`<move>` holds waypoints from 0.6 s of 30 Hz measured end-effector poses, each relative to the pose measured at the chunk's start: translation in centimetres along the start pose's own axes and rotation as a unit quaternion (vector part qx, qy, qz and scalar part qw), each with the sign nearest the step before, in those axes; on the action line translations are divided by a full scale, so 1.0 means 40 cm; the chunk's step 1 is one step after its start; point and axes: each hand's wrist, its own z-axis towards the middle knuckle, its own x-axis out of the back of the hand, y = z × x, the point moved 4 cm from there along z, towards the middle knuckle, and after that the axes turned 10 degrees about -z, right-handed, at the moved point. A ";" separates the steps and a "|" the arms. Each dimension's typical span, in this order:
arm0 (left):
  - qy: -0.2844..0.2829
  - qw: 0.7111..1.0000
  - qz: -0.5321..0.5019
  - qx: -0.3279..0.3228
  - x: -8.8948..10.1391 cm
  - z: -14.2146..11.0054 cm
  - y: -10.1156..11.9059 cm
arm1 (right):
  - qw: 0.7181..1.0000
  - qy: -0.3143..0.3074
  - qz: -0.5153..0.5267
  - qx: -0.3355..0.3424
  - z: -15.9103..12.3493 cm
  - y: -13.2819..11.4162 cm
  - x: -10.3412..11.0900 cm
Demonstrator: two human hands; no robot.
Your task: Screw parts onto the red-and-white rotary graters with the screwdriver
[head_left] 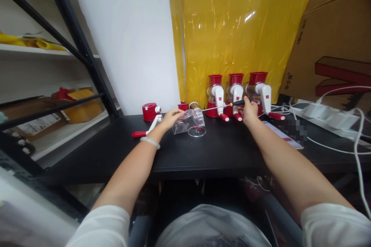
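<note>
On the black tabletop (226, 150), my left hand (171, 119) is closed on a clear plastic grater housing (185, 122), which lies tilted on its side. My right hand (249, 111) grips the dark handle of a screwdriver (238, 102). Its thin shaft runs left, and the tip meets the right end of the clear housing; whether it touches a screw is too small to tell. Beside my left hand lies a white crank with a red handle (139, 134). A round red part (150, 112) stands behind the crank. Just behind the housing are a metal drum (194, 105) and a small red part (182, 106).
Three assembled red-and-white rotary graters (215, 94) stand along the back, close to my right hand. A flat screen device (281, 134) lies right of them. White cables and a power strip (324, 117) occupy the right end. A black-framed shelf (79, 38) rises on the left.
</note>
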 end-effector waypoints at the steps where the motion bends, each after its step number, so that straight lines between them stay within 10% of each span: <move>1: -0.003 1.000 -0.004 0.000 -0.001 0.000 0.001 | 1.000 -0.002 0.006 -0.004 -0.002 -0.002 -0.002; 18: -0.009 1.000 0.017 -0.004 0.007 0.005 -0.007 | 0.999 0.032 0.038 -0.007 -0.023 -0.027 -0.002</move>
